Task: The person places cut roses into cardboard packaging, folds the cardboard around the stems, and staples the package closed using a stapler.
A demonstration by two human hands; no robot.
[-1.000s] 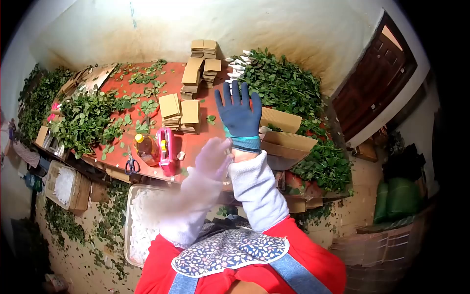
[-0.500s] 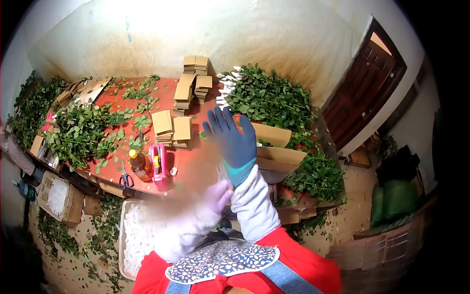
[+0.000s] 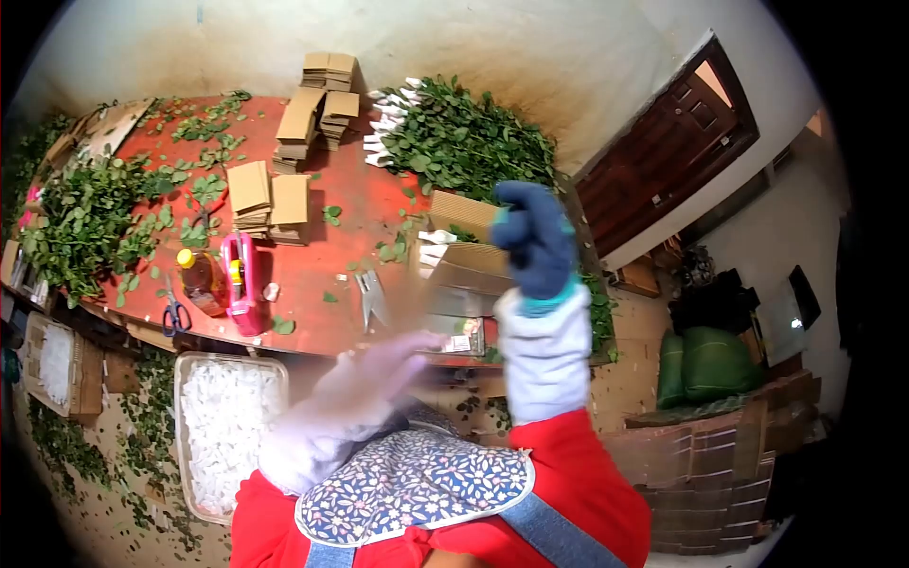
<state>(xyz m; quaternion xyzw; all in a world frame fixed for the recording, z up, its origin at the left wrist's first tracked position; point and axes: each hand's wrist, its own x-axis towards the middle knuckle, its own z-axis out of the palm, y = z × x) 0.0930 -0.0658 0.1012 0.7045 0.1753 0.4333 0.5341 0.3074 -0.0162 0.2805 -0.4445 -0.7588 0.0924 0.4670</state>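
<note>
My right hand point(image 3: 535, 241), in a blue glove with a teal cuff, is raised at the right of the table with its fingers curled in. Nothing shows in it. Just behind it, an opened cardboard wrap point(image 3: 464, 213) holds leafy stems with white-covered ends. Lower down, my left hand point(image 3: 383, 369) wears a lilac glove and is smeared by motion. Its fingers look stretched out and hold nothing visible, near the table's front edge. Between the hands and the pink tape dispenser point(image 3: 244, 284) lies a grey plier-like tool point(image 3: 371, 301).
Leafy stems point(image 3: 464, 133) with white ends are piled at the back right, more greenery point(image 3: 85, 227) at left. Stacked cardboard pieces point(image 3: 270, 201), a yellow-capped bottle point(image 3: 199, 282) and scissors point(image 3: 174, 315) rest on the red table point(image 3: 322, 322). A basket rim point(image 3: 180, 445) surrounds white pieces below.
My left hand has let go of the right sleeve cuff and moved left. My right hand has shifted right, and its spread fingers have curled. The camera view has turned rightward.
</note>
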